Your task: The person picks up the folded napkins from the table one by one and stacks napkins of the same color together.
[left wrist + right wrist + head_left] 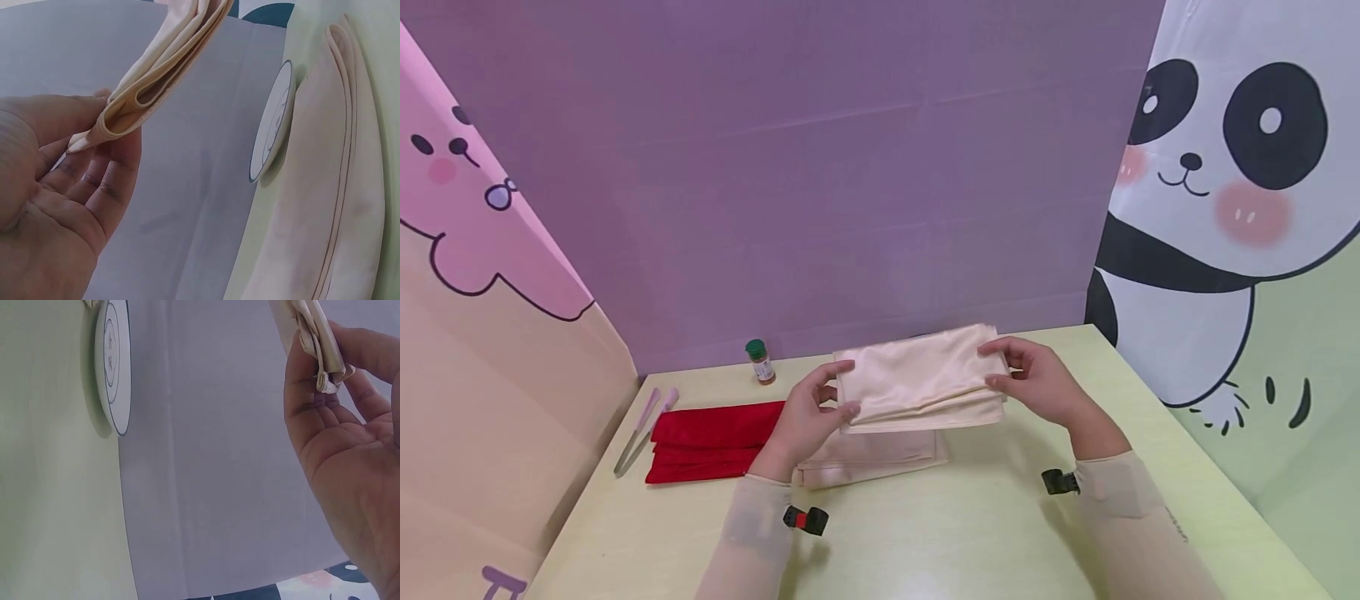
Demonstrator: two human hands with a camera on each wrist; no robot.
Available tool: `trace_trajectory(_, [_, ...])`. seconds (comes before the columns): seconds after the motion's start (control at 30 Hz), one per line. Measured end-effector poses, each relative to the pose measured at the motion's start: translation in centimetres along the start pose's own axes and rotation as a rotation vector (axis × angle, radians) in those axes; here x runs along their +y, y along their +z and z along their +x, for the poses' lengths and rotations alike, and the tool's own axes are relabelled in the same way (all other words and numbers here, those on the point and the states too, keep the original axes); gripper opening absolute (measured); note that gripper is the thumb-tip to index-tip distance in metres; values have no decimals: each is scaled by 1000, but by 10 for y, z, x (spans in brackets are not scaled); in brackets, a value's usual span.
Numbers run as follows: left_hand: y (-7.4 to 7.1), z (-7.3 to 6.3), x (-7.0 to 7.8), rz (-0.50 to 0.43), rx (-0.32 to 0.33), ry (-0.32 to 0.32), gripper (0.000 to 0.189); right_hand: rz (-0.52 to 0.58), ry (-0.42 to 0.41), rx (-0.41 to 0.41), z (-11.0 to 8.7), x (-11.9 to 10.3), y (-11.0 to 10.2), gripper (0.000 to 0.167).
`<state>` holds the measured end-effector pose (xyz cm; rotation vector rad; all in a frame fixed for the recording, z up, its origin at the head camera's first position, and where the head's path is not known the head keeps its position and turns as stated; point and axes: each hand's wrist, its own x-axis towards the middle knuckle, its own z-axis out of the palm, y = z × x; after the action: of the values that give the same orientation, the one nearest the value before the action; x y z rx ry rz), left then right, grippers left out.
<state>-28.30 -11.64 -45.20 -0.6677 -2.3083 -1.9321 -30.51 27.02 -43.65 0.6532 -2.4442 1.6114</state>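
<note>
A folded cream satin cloth [921,367] is held up above the table between both hands. My left hand [805,421] pinches its left end between thumb and fingers; the left wrist view shows the stacked fold layers [134,106] there. At the opposite end, my right hand [1043,382] grips the cloth edge [325,356] the same way. Beneath it on the table lies a second folded pale cloth [880,458], partly covered by the raised one in the head view. A red folded cloth [715,437] lies to the left, its right end behind my left hand.
Metal tongs with pink-purple handles [638,429] lie at the table's left side. A small green-capped bottle [761,363] stands near the back edge. Both wrist views show a white plate [273,125] with a dark rim by the purple back wall [865,183]; the raised cloth mostly hides it from the head view.
</note>
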Motion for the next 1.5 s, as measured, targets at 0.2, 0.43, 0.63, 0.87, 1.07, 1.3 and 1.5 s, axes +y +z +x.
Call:
trace_trajectory(0.2, [-4,0,0,41,11,-5,57,-19,-7,29,1,-2,7,34])
trace_trajectory(0.43, [-11,-1,-2,49,28,14,58,-6,22,25,3,-3,15,35])
trace_trajectory(0.63, [-16,-1,-5,19,37,24,56,-1,20,33,3,-5,20,40])
trace_trajectory(0.87, [-24,-3,-6,40,46,-7,57,31,29,24,4,-10,26,45])
trace_trajectory(1.07, [-30,-3,-9,58,59,-20,57,39,34,9,5,-12,31,47])
trace_trajectory(1.3, [-33,-4,-11,45,80,-60,59,16,18,23,7,-7,37,47])
trace_trajectory(1.5, [-38,-5,-13,62,96,-66,60,35,5,4,12,-4,42,46])
